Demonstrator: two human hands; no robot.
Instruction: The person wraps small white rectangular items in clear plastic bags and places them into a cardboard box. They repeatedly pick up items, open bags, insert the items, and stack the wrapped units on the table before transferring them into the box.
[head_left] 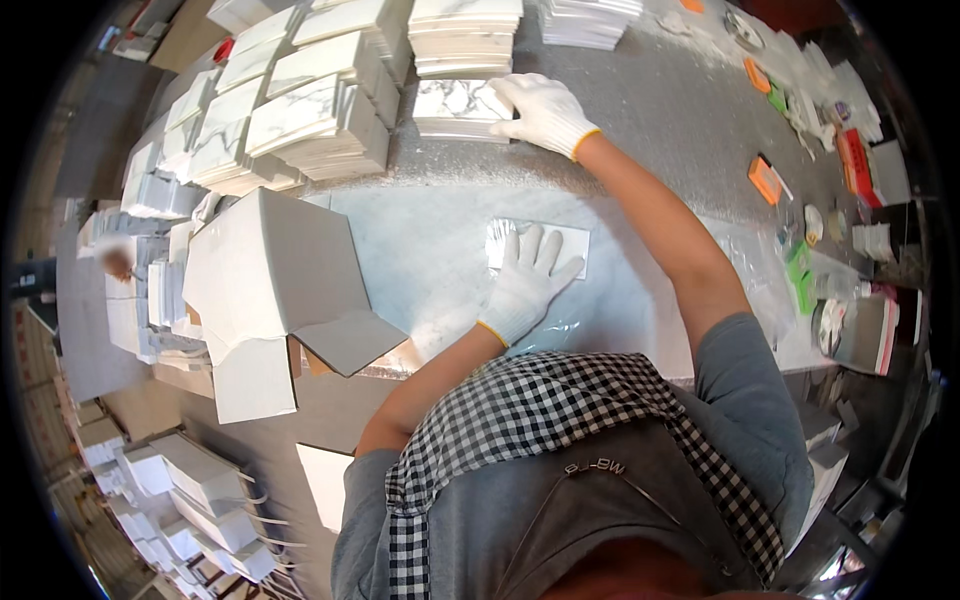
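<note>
My left hand (524,290), in a white knit glove with a yellow cuff, lies flat with its fingers spread on a white tile (574,244). Under that tile is a pale bluish-grey marble slab (420,240). Farther off, my right hand (545,112), gloved the same way, grips the right end of a grey-veined marble tile (452,99) on top of a low stack. Its thumb is on the near side and its other fingers reach over the far corner. Whether the tile is lifted from the stack, I cannot tell.
Several tall stacks of veined tiles (310,110) stand at the far left. A white carton with hanging flaps (270,260) is left of the slab. At the right lie an orange block (765,181), a green tool (800,276) and a red box (858,165).
</note>
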